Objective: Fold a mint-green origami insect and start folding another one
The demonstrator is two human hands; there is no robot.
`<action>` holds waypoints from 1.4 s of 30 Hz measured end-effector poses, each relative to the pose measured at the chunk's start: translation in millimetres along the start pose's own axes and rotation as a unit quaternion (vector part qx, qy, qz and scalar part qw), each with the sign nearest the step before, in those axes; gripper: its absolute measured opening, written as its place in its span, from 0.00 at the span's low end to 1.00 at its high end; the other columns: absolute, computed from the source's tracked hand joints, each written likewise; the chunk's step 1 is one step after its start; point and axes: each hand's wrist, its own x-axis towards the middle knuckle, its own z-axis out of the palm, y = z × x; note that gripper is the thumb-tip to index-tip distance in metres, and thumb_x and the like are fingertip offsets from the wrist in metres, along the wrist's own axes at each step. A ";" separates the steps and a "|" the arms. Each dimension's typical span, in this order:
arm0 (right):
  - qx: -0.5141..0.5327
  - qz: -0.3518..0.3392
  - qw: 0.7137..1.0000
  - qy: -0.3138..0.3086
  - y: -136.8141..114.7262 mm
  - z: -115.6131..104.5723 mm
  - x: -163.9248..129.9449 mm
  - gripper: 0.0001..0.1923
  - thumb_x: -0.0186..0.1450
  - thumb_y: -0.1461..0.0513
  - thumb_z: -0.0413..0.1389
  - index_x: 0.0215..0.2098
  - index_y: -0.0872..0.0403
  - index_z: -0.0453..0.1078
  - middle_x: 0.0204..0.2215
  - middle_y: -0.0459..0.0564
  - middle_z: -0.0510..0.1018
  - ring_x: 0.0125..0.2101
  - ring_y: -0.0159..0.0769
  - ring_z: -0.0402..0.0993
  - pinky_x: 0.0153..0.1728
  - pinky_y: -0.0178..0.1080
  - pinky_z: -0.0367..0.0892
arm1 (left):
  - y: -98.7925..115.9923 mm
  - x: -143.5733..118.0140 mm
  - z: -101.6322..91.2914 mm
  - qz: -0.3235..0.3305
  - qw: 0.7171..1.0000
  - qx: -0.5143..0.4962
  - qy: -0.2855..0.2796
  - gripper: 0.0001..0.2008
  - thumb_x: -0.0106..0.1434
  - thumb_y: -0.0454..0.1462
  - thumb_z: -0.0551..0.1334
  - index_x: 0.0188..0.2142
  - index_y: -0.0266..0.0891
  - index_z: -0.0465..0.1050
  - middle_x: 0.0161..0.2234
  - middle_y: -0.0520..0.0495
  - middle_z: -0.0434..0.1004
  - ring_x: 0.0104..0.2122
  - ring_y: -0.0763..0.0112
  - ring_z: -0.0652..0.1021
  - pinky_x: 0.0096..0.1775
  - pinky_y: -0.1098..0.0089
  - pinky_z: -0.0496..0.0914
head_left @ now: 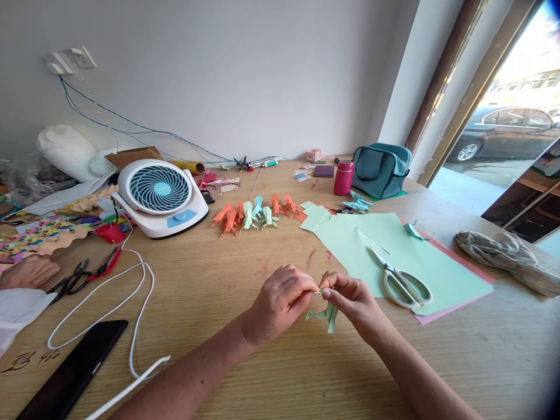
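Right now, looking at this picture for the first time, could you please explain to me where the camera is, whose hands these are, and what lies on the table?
The camera sits on a person's head and looks down at a wooden table. The left hand and right hand pinch a small green folded paper figure in a fingertip grip. Nearby lie scissors on light green paper sheets, a row of finished orange and green paper figures, a white desk fan and a black phone. Another person's hand rests at the far left.

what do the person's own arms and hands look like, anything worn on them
Both forearms are bare as far as the picture shows, with no sleeves in view. The left hand and the right hand are bare too: no gloves, and no rings, watch or bracelet that I can make out.
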 end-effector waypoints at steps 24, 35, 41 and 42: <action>-0.155 -0.093 0.981 0.062 -5.0 2.5 -2.9 0.11 0.68 0.54 0.54 0.31 0.51 0.70 0.27 0.46 0.71 0.32 0.39 0.69 0.36 0.43 0.65 | 9.7 6.5 -2.4 -0.138 0.984 -0.110 -0.005 0.02 0.65 0.31 0.60 0.37 0.38 0.71 0.33 0.49 0.76 0.31 0.74 0.75 0.36 0.74 0.71; -0.123 -0.070 0.989 0.052 -6.8 2.0 -3.3 0.10 0.68 0.55 0.55 0.31 0.51 0.70 0.27 0.44 0.69 0.31 0.36 0.66 0.34 0.40 0.62 | 6.6 4.1 -2.3 -0.036 0.999 0.001 -0.005 0.06 0.66 0.28 0.60 0.38 0.39 0.72 0.32 0.50 0.77 0.33 0.74 0.76 0.38 0.72 0.70; -0.117 -0.072 0.989 0.051 -6.9 2.7 -3.2 0.10 0.68 0.55 0.55 0.31 0.51 0.70 0.27 0.45 0.69 0.31 0.36 0.66 0.34 0.40 0.62 | 8.0 1.3 -5.2 0.030 0.992 0.117 -0.038 0.08 0.66 0.26 0.57 0.40 0.39 0.69 0.34 0.48 0.77 0.34 0.71 0.75 0.41 0.68 0.69; -0.115 -0.074 0.989 0.050 -6.9 2.9 -3.3 0.10 0.68 0.56 0.55 0.31 0.51 0.70 0.27 0.45 0.69 0.31 0.36 0.66 0.35 0.40 0.62 | 8.2 0.8 -4.9 0.033 0.991 0.127 -0.038 0.08 0.67 0.26 0.56 0.40 0.39 0.69 0.34 0.48 0.76 0.34 0.71 0.75 0.41 0.68 0.69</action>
